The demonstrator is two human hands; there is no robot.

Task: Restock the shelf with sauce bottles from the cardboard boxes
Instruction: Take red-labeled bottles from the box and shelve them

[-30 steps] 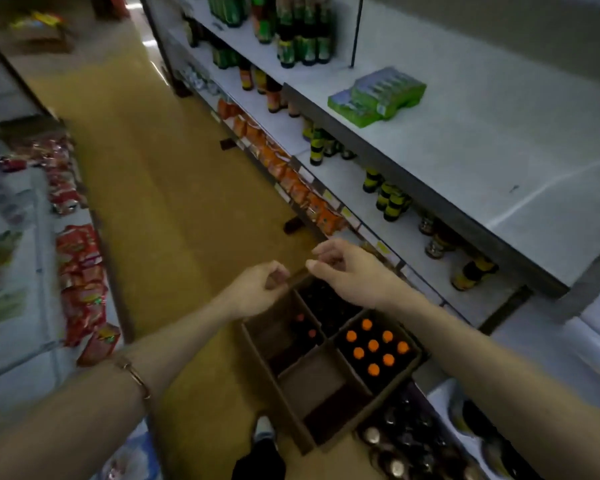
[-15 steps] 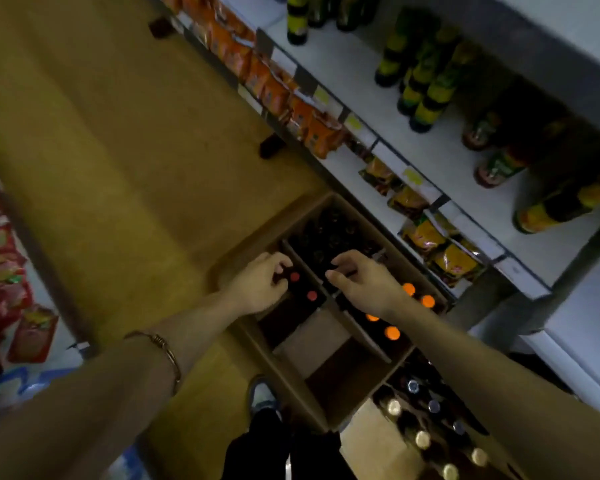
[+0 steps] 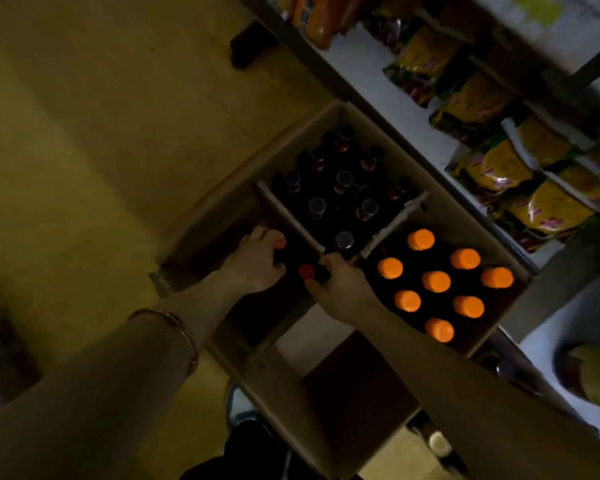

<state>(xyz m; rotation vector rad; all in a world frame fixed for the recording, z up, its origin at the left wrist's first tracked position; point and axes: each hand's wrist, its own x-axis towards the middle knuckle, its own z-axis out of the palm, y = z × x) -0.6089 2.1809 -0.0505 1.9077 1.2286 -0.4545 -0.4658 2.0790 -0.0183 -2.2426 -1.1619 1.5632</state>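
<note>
near compartment: the closest cell of the cardboard box (image 3: 333, 403) looks bare, just brown bottom showing

left hand (image 3: 257, 263): down in the left cell, fingers curled round a red-capped bottle (image 3: 280, 242), cap peeking out at the fingertips

right hand (image 3: 340, 289): fingers pinching the neck of a second red-capped bottle (image 3: 306, 271) right by the divider

orange-capped bottles (image 3: 435, 281): right cell, all upright, long axis vertical, caps pointing straight up at the camera

dark-capped bottles (image 3: 343, 183): far cell, upright too

shelf (image 3: 371, 72): beyond the box, yellow snack packets (image 3: 499, 168) lined along it, pretty blurry
</note>
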